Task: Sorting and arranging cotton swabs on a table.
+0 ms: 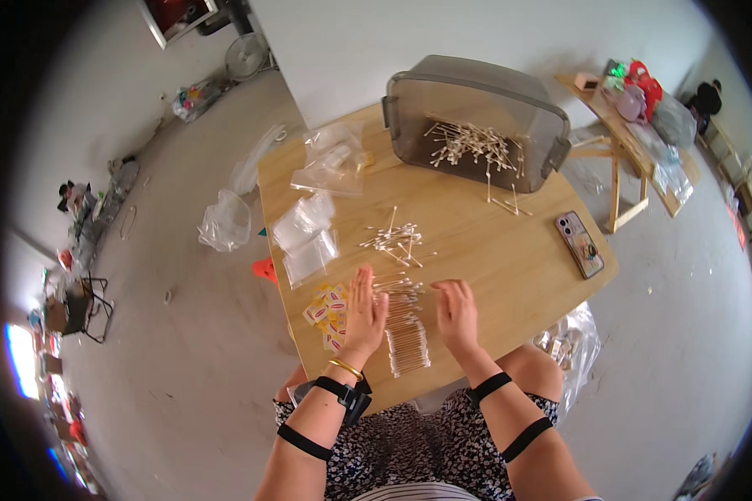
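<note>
Flanking a row of cotton swabs (407,344) on the table (510,259), both hands empty as far as visible. Left hand (364,319): flat, fingers straight and together, palm turned in at the row's left side; contact can't be confirmed. Right hand (457,317): fingers loosely bent, nothing visible in the grip, off to the row's right with bare wood between.

Row lies in front of the person, neat at the near end, crooked and overlapping toward the far end. Loose swab pile (395,242) sits just beyond.

Risks: pushing in unevenly from the sides could buckle the row or make sticks ride over each other, likeliest at the messy far end. Reaching forward could drag pile swabs into the row. Left wrist is right by the yellow-and-white packets (332,311); a sideways sweep may scatter them or slide some under the swabs. Clear bags (307,238) are thin, could shift if brushed. Grey bin (476,92) is on its side, open toward the person, a few swabs at its lip; a table bump could spill more.
</note>
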A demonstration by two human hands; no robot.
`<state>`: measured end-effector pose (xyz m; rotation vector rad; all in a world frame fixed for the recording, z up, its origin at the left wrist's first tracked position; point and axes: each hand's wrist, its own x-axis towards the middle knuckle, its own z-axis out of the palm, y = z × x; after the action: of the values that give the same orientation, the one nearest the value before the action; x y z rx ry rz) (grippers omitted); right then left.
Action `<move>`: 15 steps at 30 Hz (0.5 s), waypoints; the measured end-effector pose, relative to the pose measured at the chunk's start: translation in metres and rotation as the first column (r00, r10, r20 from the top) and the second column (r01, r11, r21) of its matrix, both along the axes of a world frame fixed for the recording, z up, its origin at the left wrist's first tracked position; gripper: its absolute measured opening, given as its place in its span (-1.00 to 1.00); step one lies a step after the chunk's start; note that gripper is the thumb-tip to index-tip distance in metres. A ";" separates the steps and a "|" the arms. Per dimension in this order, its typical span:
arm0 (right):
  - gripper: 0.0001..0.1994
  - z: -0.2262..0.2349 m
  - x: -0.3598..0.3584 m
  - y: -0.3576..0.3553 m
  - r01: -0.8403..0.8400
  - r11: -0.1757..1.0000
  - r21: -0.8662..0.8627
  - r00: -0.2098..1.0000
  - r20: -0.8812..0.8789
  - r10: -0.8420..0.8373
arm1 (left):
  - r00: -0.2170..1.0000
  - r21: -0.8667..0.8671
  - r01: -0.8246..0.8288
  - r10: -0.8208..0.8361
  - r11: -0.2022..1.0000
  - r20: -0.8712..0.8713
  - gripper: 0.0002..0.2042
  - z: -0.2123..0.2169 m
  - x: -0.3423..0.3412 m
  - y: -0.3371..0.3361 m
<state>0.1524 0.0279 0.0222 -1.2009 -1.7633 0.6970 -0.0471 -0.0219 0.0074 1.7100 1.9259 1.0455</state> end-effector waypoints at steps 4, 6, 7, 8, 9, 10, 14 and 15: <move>-0.84 0.008 -0.025 0.014 -0.121 0.980 -0.156 0.983 -0.155 0.097 | 0.992 0.047 0.079 -0.074 0.996 -0.100 -0.32 -0.005 0.015 0.017; -0.83 0.000 -0.034 0.023 -0.149 0.986 -0.071 0.979 -0.151 0.137 | 0.997 0.030 0.032 -0.030 0.999 -0.070 -0.32 -0.009 0.020 0.023; -0.81 -0.005 -0.038 0.025 -0.162 0.983 -0.088 0.980 -0.132 0.150 | 0.998 0.001 -0.001 0.001 1.000 -0.061 -0.32 -0.012 0.022 0.024; -0.78 -0.010 -0.040 0.027 -0.173 0.979 -0.105 0.980 -0.114 0.161 | 0.999 0.005 -0.012 0.012 1.000 -0.049 -0.32 -0.015 0.027 0.026; -0.78 -0.015 -0.043 0.027 -0.182 0.978 -0.102 0.980 -0.102 0.172 | 0.996 0.033 -0.030 0.032 0.999 -0.078 -0.31 -0.018 0.033 0.028; -0.74 -0.018 -0.049 0.025 -0.206 0.976 -0.071 0.973 -0.120 0.197 | 0.993 0.058 -0.047 0.053 0.997 -0.109 -0.31 -0.022 0.036 0.028; -0.61 -0.029 -0.056 0.030 -0.297 0.951 -0.088 0.932 -0.245 0.269 | 0.999 0.142 -0.009 0.004 0.990 0.032 -0.32 -0.026 0.038 0.029; -0.61 -0.032 -0.057 0.030 -0.299 0.950 -0.085 0.933 -0.237 0.272 | 0.985 0.169 0.027 -0.055 0.985 0.166 -0.33 -0.025 0.035 0.027</move>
<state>0.0959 0.0583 -0.0093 -0.9076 -1.7411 1.0802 -0.0122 0.0049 -0.0177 1.6769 1.7326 1.3237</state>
